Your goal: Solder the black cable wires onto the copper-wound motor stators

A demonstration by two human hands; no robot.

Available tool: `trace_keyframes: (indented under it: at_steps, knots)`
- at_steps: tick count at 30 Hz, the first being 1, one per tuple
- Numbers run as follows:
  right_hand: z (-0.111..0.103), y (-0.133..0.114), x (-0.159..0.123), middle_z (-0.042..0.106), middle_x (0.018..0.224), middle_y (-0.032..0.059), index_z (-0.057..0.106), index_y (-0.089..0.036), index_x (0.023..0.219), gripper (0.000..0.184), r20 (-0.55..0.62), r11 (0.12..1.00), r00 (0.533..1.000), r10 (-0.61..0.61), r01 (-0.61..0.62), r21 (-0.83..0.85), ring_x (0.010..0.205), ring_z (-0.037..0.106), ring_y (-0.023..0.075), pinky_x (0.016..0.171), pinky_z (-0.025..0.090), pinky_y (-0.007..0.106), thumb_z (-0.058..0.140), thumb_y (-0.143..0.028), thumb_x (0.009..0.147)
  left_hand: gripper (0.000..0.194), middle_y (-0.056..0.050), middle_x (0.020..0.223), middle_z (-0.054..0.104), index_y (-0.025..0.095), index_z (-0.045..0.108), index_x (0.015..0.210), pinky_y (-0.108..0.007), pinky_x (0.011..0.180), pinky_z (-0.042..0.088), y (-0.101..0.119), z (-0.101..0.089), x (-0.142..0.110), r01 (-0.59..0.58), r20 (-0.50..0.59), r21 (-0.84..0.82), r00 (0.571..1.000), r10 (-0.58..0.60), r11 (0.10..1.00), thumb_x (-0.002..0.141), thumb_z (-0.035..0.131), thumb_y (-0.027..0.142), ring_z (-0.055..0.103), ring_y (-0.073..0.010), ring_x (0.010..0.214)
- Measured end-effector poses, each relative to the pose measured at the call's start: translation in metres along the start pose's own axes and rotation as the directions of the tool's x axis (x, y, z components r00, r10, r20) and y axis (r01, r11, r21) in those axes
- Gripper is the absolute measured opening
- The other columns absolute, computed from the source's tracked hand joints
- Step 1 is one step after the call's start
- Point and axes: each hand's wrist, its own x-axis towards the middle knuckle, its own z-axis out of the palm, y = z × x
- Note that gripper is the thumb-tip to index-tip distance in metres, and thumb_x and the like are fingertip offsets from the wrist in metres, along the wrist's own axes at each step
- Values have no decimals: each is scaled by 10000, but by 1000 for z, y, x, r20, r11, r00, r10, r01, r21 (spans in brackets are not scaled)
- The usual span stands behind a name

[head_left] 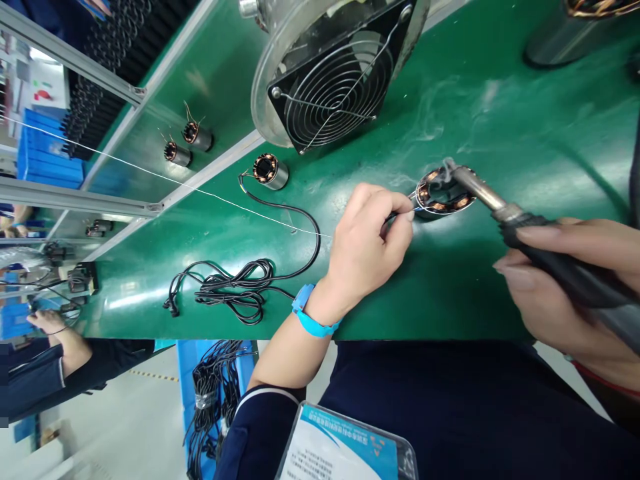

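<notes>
My right hand (570,280) grips a soldering iron (540,233) by its black handle. The iron's tip is over the near stator (445,208), a metal ring with copper windings, and smoke curls up around it. My left hand (373,237), with a blue band at the wrist, pinches a dark cable end at the stator's left edge; thin leads run from the fingertips to the windings. A thin pale strand (240,201) runs from the upper left to behind this hand; whether it is held is hidden.
A fan (337,100) with a wire guard stands behind. Another stator (271,171) joins a coiled black cable (235,285). Small stators (197,135) sit beyond the rail. A larger one (560,40) is far right. A blue bin (185,373) holds cables below; a co-worker's hand (47,321) shows left.
</notes>
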Motion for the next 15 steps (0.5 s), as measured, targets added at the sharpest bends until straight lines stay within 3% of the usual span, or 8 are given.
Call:
trace_keyframes:
  at_steps: [2, 5, 10, 15]
  knots:
    - [1, -6, 9, 732, 1020, 33, 647, -304, 1229, 288, 18, 998, 998, -53, 53, 32, 852, 720, 171, 806, 609, 341, 655, -336, 943, 118, -47, 880, 577, 194, 588, 897, -320, 744, 451, 1, 0, 0, 20, 7, -6, 1000, -20, 1000, 975, 499, 187, 551, -165, 874]
    - [5, -13, 24, 713, 1183, 54, 565, -312, 1399, 415, 19, 997, 1000, -2, 1, 83, 939, 734, 206, 893, 609, 413, 600, -326, 985, 115, -50, 887, 578, 194, 594, 903, -320, 743, 454, 2, 0, 0, 37, 17, 0, 999, -37, 999, 974, 504, 186, 557, -168, 880]
    - [6, -18, 42, 723, 1167, 53, 532, -290, 1441, 418, 34, 999, 999, -16, 18, -34, 1197, 652, 266, 1031, 539, 490, 541, -321, 1025, 83, -48, 893, 583, 188, 591, 916, -313, 742, 458, 3, 0, 1, 39, 18, 13, 999, -39, 999, 965, 527, 167, 570, -162, 883]
    - [6, -18, 44, 712, 1200, 23, 490, -327, 1467, 462, 100, 989, 989, -108, 117, -86, 1195, 647, 244, 1008, 541, 426, 568, -307, 1012, 72, -53, 918, 605, 187, 572, 917, -314, 767, 479, 4, 0, 2, 41, 26, -19, 999, -40, 999, 959, 528, 148, 596, -161, 905]
